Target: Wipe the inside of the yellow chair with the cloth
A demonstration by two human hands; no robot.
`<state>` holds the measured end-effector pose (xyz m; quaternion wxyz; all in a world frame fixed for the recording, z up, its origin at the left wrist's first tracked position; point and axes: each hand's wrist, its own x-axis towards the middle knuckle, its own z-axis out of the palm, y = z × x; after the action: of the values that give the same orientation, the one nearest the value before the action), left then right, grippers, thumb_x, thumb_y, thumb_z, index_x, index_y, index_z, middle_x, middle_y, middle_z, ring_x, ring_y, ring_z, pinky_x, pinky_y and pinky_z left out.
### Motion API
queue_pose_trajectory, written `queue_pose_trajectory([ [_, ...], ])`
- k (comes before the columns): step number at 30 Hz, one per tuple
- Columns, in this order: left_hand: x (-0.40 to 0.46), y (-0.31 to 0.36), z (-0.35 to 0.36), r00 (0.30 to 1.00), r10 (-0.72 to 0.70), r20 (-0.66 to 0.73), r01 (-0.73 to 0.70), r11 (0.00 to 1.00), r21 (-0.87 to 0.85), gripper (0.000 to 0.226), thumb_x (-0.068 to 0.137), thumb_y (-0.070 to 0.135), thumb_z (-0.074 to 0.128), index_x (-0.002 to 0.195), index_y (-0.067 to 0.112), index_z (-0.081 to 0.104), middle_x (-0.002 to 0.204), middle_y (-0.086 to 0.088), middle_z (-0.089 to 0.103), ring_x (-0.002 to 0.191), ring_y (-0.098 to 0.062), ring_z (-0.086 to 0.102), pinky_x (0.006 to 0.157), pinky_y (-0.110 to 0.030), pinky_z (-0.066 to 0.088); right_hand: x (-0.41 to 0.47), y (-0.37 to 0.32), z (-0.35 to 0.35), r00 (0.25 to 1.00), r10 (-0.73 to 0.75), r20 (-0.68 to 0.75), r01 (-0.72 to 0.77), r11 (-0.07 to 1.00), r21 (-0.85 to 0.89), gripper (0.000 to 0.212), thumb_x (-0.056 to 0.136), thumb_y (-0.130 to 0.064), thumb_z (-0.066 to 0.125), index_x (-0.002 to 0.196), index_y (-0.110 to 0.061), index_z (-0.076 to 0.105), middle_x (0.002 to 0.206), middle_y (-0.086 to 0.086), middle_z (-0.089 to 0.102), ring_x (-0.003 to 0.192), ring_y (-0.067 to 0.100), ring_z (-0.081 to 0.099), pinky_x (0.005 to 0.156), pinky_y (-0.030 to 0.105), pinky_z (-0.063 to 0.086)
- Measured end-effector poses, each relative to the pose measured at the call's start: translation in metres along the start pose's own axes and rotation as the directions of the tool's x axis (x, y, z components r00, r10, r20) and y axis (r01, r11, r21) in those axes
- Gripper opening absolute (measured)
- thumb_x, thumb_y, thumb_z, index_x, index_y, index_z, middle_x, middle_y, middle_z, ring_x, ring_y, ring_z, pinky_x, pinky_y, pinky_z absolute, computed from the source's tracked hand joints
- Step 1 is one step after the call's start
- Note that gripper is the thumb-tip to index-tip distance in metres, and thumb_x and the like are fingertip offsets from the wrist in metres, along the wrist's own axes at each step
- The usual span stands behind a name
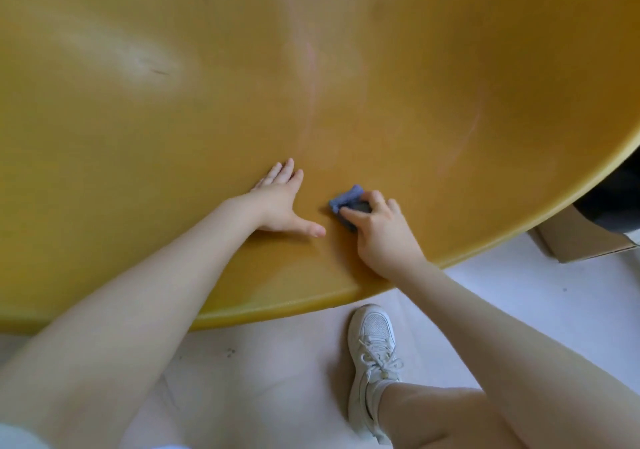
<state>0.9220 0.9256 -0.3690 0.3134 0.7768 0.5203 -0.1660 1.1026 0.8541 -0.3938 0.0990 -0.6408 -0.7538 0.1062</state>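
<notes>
The yellow chair (311, 67) is a large smooth shell that fills most of the view, with its rounded rim curving along the bottom and right. My left hand (282, 202) lies flat on the inner surface, fingers spread, holding nothing. Just to its right, my right hand (379, 227) grips a small bunched blue cloth (346, 199) and presses it against the yellow surface. Most of the cloth is hidden under my fingers.
Pale streaks (311, 78) run down the chair's inside above my hands. Below the rim is a whitish floor (519, 286) with my white sneaker (372, 351) on it. A brown cardboard box (581, 240) sits at the right, beside the rim.
</notes>
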Motion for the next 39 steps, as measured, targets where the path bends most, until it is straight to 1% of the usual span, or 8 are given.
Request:
queue_pose_trajectory([
  [7,-0.061,-0.036,0.005,0.998,0.027,0.056,-0.037,0.979,0.199,0.112,0.072,0.065,0.062,0.15,0.021,-0.004,0.154,0.004,-0.026,0.142,-0.017,-0.021,0.116,-0.034,-0.005,-0.003,0.008,-0.018,0.966,-0.202,0.162,0.205,0.979,-0.002,0.044,0.076,0.003,0.045,0.105,-0.018,0.071,0.11,0.023,0.059,0.072,0.039,0.053,0.073,0.041,0.047],
  [14,-0.071,-0.051,0.01,0.997,-0.023,0.073,0.014,0.993,0.121,0.088,0.086,0.062,0.044,0.151,0.019,0.003,0.157,0.002,-0.013,0.145,-0.015,-0.007,0.118,-0.033,0.0,-0.005,0.001,-0.017,0.938,0.348,-0.008,-0.343,0.922,-0.177,0.043,0.091,-0.009,0.037,0.128,-0.025,0.053,0.135,0.011,0.035,0.102,0.032,0.039,0.088,0.034,0.037],
  [18,-0.064,-0.054,0.006,0.999,-0.017,0.032,0.016,0.999,0.045,0.05,0.102,0.033,0.026,0.15,0.018,0.017,0.158,0.0,-0.004,0.146,-0.017,-0.001,0.116,-0.029,0.003,-0.016,-0.058,0.012,0.992,0.111,0.056,-0.114,0.992,0.058,0.05,0.08,-0.014,0.031,0.116,-0.028,0.063,0.123,0.013,0.048,0.091,0.034,0.048,0.083,0.033,0.038],
  [21,-0.062,-0.05,0.008,1.0,-0.029,-0.012,0.03,0.997,0.072,0.047,0.103,0.02,0.026,0.149,0.017,0.018,0.158,-0.003,-0.002,0.146,-0.019,0.002,0.116,-0.027,0.006,-0.034,-0.116,0.021,0.985,-0.17,0.03,0.162,0.97,0.18,0.051,0.073,-0.017,0.026,0.098,-0.017,0.071,0.094,0.018,0.06,0.059,0.025,0.039,0.062,0.032,0.042],
  [24,-0.064,-0.044,0.012,0.997,-0.058,-0.042,0.062,0.991,0.122,0.048,0.103,0.019,0.025,0.15,0.018,0.015,0.158,-0.003,-0.002,0.146,-0.021,0.002,0.117,-0.029,0.008,-0.037,-0.098,0.016,0.962,-0.256,0.092,0.24,0.959,0.151,0.053,0.075,-0.02,0.025,0.104,-0.02,0.069,0.101,0.019,0.06,0.06,0.025,0.04,0.062,0.035,0.045],
  [30,-0.064,-0.024,0.01,0.991,-0.123,-0.061,0.128,0.987,0.096,0.053,0.101,0.038,0.029,0.149,0.016,0.022,0.158,-0.005,0.003,0.146,-0.022,0.005,0.116,-0.034,0.013,-0.029,0.019,-0.034,0.986,0.015,0.167,0.027,0.968,-0.25,0.051,0.087,-0.008,0.042,0.127,-0.039,0.052,0.126,0.007,0.049,0.081,0.023,0.036,0.079,0.035,0.042],
  [34,-0.061,-0.004,0.015,0.983,0.113,-0.142,-0.079,0.971,0.225,0.044,0.1,0.039,0.033,0.143,0.029,0.037,0.158,0.002,0.01,0.146,-0.016,0.004,0.117,-0.036,0.008,-0.025,0.064,-0.072,0.978,0.133,0.162,-0.042,0.882,-0.47,0.047,0.093,-0.013,0.038,0.131,-0.04,0.045,0.132,0.003,0.044,0.098,0.029,0.041,0.074,0.032,0.033],
  [39,-0.043,0.026,0.025,0.967,0.236,-0.099,-0.21,0.952,0.224,0.057,0.098,0.046,0.032,0.149,0.026,0.018,0.159,0.002,0.003,0.145,-0.014,0.005,0.117,-0.033,0.008,-0.021,0.06,-0.057,0.958,0.278,-0.068,-0.284,0.89,-0.358,0.038,0.091,-0.012,0.038,0.116,-0.026,0.063,0.118,0.012,0.052,0.091,0.03,0.041,0.068,0.033,0.025],
])
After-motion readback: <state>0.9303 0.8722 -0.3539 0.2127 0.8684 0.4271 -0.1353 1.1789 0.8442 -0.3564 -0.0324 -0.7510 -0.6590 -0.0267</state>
